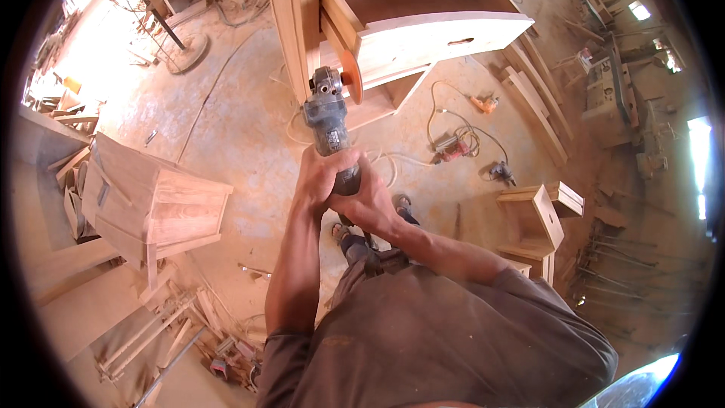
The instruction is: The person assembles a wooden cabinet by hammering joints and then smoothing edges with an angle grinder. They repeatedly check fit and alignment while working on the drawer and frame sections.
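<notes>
Both hands wrap the rear body of a grey angle grinder (326, 117). My left hand (319, 174) grips it from the left and my right hand (368, 200) from the right, just behind. The grinder's orange sanding disc (351, 75) meets the side edge of an open wooden drawer (423, 34). That drawer is pulled out of a pale wooden cabinet (291, 7) straight ahead. A light cord (381, 159) trails from the grinder to the floor.
A small wooden cabinet (151, 204) lies on its side at the left, with timber offcuts (158, 317) below it. Power tools and cables (457, 147) lie on the dusty floor at right, near a wooden box frame (536, 223). Planks (536, 102) lean further right.
</notes>
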